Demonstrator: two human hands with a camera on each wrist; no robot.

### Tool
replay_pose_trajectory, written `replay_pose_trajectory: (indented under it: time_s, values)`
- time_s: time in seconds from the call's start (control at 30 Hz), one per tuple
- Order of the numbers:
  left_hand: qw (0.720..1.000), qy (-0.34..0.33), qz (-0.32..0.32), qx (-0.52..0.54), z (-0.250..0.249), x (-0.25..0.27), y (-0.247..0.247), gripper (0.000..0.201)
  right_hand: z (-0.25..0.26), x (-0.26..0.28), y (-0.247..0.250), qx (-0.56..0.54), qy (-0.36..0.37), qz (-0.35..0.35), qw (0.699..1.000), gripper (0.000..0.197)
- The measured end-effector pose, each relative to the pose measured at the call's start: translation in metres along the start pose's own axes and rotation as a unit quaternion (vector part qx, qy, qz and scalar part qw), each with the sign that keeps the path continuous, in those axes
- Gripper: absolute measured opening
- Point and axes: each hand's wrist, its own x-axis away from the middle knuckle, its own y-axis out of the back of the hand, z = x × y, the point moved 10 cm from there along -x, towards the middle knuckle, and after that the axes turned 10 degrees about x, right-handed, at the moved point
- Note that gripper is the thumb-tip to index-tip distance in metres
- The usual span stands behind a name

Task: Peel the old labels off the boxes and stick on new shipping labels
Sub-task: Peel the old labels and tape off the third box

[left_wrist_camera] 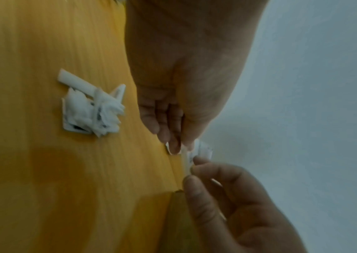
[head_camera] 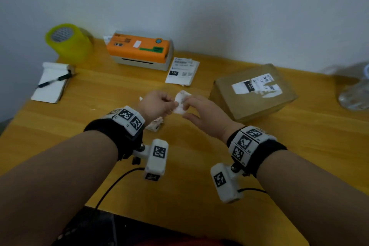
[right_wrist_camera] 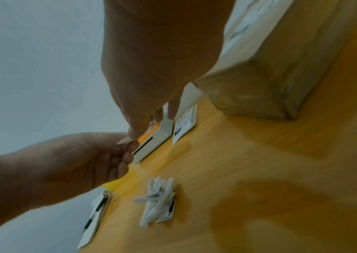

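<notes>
**Listener:** How far along are we?

**Me:** Partway, I judge. My left hand and right hand both pinch a torn label scrap above the tabletop. Crumpled scraps lie below. The box still carries a ragged old label.

**Listener:** And new labels?

**Me:** Fresh labels lie beside the printer, unused. I can't tell what the box holds.

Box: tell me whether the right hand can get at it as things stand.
Probably yes, once freed: the right hand pinches a label scrap with the left hand; bare table lies between it and the box.
</notes>
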Motion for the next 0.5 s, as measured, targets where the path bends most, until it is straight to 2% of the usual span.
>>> replay_pose_trajectory:
  time_s: [0.1, 0.17, 0.23, 0.3, 0.4, 0.5]
  values:
    - [0.994, -0.002, -0.004, -0.110, 0.029, -0.007, 0.021, 0.021, 0.003, -0.012, -0.028, -0.005, -0.050, 0.044, 0.998, 0.022]
    - [0.991, 0.005, -0.001, -0.134, 0.046, -0.013, 0.025, 0.023, 0.001, -0.014, -0.042, -0.012, -0.086, 0.075, 0.993, 0.025]
    - [0.986, 0.012, -0.028, -0.162, 0.056, -0.021, 0.032, 0.029, -0.003, -0.013, -0.049, -0.013, -0.112, 0.091, 0.989, 0.026]
    - [0.969, 0.029, -0.047, -0.239, 0.062, -0.027, 0.039, 0.035, -0.010, -0.011, -0.048, -0.009, -0.137, 0.094, 0.986, 0.026]
    - [0.949, 0.061, -0.041, -0.307, 0.071, -0.036, 0.047, 0.035, -0.021, -0.007, -0.038, 0.011, -0.162, 0.067, 0.984, 0.024]
    - [0.939, 0.068, -0.036, -0.334, 0.076, -0.042, 0.050, 0.037, -0.027, -0.001, -0.015, 0.039, -0.175, -0.015, 0.984, 0.021]
